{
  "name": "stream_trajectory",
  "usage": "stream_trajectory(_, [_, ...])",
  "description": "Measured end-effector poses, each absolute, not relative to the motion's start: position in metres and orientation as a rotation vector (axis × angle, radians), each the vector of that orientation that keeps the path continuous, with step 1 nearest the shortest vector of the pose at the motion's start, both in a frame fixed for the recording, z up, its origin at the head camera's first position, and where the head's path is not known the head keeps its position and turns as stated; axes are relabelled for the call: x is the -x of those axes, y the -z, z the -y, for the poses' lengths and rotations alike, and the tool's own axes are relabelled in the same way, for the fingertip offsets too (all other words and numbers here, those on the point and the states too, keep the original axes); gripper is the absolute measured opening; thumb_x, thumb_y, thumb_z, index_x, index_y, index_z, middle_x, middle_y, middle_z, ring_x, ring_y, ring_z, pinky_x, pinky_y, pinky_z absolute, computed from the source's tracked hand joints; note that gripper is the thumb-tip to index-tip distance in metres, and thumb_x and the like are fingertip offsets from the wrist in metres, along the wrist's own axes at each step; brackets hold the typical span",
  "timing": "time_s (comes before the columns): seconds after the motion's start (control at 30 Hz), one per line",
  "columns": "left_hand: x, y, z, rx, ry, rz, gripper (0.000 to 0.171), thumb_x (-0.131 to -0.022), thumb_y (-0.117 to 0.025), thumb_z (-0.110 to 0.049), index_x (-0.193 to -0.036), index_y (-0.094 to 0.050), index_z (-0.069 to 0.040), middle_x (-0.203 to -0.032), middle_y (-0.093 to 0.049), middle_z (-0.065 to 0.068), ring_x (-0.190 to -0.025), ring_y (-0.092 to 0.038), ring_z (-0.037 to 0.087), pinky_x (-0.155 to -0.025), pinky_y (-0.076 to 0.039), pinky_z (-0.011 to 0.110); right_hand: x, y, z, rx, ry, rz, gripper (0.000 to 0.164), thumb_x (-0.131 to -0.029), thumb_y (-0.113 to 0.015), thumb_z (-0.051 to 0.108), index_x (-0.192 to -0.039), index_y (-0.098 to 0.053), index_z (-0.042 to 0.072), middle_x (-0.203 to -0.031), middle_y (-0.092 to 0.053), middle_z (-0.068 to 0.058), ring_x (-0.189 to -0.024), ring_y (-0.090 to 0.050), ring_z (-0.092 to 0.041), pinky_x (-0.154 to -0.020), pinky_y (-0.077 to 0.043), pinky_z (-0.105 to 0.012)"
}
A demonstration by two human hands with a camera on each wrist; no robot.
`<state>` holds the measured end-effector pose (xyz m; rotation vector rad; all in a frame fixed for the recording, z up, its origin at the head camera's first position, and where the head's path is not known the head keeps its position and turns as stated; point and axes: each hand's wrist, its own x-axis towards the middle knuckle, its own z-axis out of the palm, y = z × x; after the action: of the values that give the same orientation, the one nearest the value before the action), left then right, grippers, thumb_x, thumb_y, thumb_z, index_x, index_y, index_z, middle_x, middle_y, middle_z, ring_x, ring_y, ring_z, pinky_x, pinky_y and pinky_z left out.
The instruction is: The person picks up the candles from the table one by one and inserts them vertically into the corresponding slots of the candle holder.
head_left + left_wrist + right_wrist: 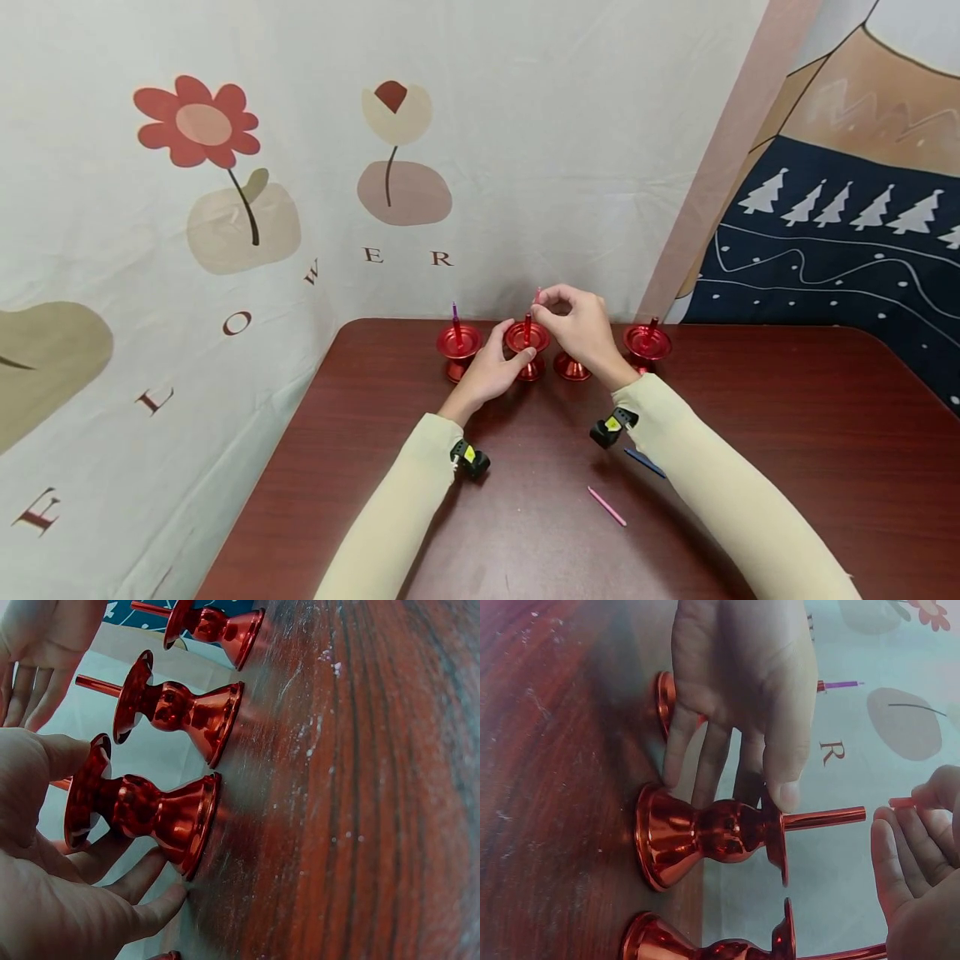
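My left hand holds a shiny red candle holder, with the thumb on the rim of its dish and the fingers behind it. The holder stands upright on the table, a thin red tube rising from its dish. Just above that tube, my right hand pinches a slim pinkish-red candle between thumb and fingers. In the right wrist view the candle's end is a short gap from the tube's mouth. Most of the candle is hidden by the fingers there.
Left of the held holder stands another red holder bearing a purple candle. To the right are two more holders, one partly behind my right hand, one farther right. A pink candle and blue candle lie nearer me.
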<state>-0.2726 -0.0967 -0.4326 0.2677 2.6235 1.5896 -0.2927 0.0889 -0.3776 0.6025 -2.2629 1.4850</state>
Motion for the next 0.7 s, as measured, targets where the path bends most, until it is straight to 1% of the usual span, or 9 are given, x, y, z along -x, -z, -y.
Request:
stream_trajectory(0.1, [0.272,0.432,0.097,-0.266,-1.581,-2.633,0.075,-0.109,-0.069,-0.031,-0.171,-0.032,-0.007,-0.166,-0.049,0.023,-0.149,-0.053,0.038,-0.124,-0.039,0.057,0.297,0.378,-0.086,-0.597,-1.472,2.263,0.009,-0.096,-0.079,0.006,-0.101,-0.080,-0.001,-0.095,-0.082,-0.012,-0.087,-0.079,-0.024,-0.075,-0.053,-0.016])
stream_trajectory(0.27, [0.273,0.434,0.097,-0.271,-1.555,-2.647,0.075,-0.109,-0.068,-0.030,-0.171,-0.031,-0.006,-0.166,-0.049,0.023,-0.149,-0.053,0.038,-0.124,-0.039,0.058,0.301,0.381,-0.084,-0.592,-1.474,2.271,0.007,-0.097,-0.078,0.002,-0.102,-0.081,-0.002,-0.096,-0.082,-0.015,-0.091,-0.080,-0.031,-0.075,-0.053,-0.015])
stream_trajectory(0.4, [0.274,0.435,0.098,-0.287,-1.559,-2.654,0.075,-0.108,-0.067,-0.032,-0.170,-0.033,-0.005,-0.164,-0.050,0.024,-0.148,-0.053,0.038,-0.123,-0.040,0.059,0.303,0.383,-0.082,-0.587,-1.446,2.285,0.007,-0.098,-0.078,0.002,-0.103,-0.081,-0.002,-0.098,-0.082,-0.015,-0.092,-0.080,-0.031,-0.076,-0.053,-0.015])
stream_trajectory(0.57, [0.275,0.437,0.099,-0.284,-1.552,-2.660,0.076,-0.108,-0.068,-0.035,-0.169,-0.033,-0.006,-0.164,-0.051,0.022,-0.148,-0.054,0.037,-0.123,-0.041,0.058,0.304,0.384,-0.081,-0.602,-1.403,2.303,0.007,-0.098,-0.079,0.003,-0.103,-0.081,-0.001,-0.100,-0.081,-0.014,-0.091,-0.079,-0.029,-0.078,-0.056,-0.021])
stream_trajectory(0.7, [0.275,0.436,0.098,-0.282,-1.562,-2.650,0.076,-0.108,-0.068,-0.032,-0.170,-0.033,-0.005,-0.164,-0.050,0.024,-0.148,-0.053,0.038,-0.123,-0.040,0.058,0.305,0.385,-0.081,-0.612,-1.369,2.311,0.007,-0.098,-0.079,0.004,-0.102,-0.081,0.000,-0.099,-0.081,-0.013,-0.091,-0.079,-0.029,-0.079,-0.058,-0.027])
